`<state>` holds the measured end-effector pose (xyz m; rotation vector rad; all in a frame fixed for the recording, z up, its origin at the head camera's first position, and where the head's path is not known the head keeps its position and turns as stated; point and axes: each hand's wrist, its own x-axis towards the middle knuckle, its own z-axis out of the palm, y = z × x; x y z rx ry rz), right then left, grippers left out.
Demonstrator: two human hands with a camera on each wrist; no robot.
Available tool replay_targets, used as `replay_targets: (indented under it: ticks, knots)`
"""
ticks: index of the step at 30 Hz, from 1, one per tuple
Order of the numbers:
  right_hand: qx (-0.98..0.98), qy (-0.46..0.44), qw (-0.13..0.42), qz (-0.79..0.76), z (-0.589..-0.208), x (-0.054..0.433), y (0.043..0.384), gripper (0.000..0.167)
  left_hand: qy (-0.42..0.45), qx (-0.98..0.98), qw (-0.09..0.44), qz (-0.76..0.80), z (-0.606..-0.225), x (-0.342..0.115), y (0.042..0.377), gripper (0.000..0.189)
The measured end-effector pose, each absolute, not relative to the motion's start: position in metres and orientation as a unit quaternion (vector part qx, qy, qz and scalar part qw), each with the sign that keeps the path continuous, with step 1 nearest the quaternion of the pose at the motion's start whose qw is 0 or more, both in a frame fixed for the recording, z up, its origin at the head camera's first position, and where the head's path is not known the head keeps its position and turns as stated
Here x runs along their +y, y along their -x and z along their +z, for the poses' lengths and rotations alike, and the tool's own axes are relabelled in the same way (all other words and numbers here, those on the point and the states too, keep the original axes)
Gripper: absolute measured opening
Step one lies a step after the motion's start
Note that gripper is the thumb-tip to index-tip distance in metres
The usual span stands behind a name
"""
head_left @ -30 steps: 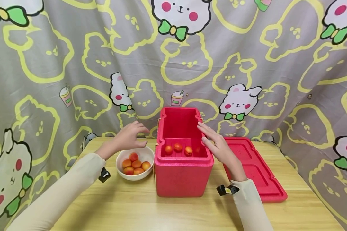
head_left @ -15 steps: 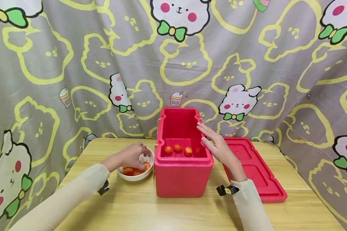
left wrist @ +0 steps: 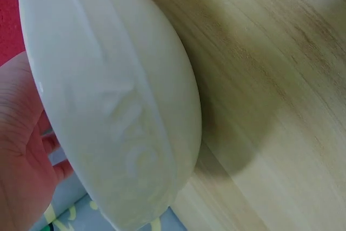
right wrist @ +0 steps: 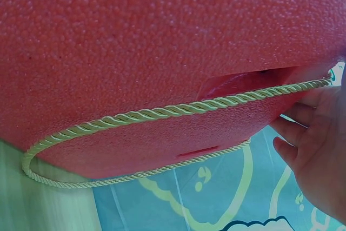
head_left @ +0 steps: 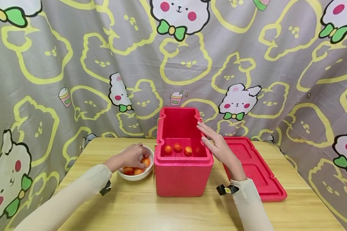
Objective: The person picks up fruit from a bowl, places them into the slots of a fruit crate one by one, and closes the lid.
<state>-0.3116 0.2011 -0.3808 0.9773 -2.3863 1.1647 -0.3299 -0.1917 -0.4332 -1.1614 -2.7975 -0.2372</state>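
Observation:
In the head view my left hand (head_left: 132, 156) reaches down into the white bowl (head_left: 150, 166), fingers curled round an orange-red apricot (head_left: 145, 161) at the bowl's right side. Other apricots (head_left: 128, 171) lie below that hand, partly covered by it. The bowl's wall (left wrist: 124, 101) hides the fingertips in the left wrist view. To the right of the bowl stands a red foam box (head_left: 183, 179) without its lid, with several apricots (head_left: 177, 147) on its floor. My right hand (head_left: 219, 146) rests on the box's right rim with extended fingers.
The red lid (head_left: 255, 170) lies on the wooden table (head_left: 133, 208) to the right of the box. A twisted gold cord (right wrist: 162, 113) hangs along the box's side. A patterned curtain (head_left: 89, 64) stands behind the table.
My left hand has come down from above the bowl into it and taken hold of an apricot, which has shifted slightly upward. My right hand has stayed on the rim.

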Motion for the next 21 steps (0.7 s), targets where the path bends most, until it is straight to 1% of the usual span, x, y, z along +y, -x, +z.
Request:
replay_targets:
  ticks: [10, 16, 21]
  knots:
    - [-0.833, -0.340, 0.154, 0.408, -0.3816, 0.2011, 0.3116, 0.055, 0.360, -0.928, 0.055, -0.073, -0.4346, -0.1934, 0.3316, 0.033]
    - [-0.832, -0.341, 0.150, 0.411, -0.3818, 0.2009, 0.3111, 0.056, 0.356, -0.929, 0.069, -0.070, -0.4345, -0.1979, 0.3323, 0.034]
    - [-0.832, -0.341, 0.152, 0.410, -0.3814, 0.2010, 0.3109, 0.056, 0.361, -0.924, 0.084, -0.089, -0.4257, -0.1997, 0.3347, 0.035]
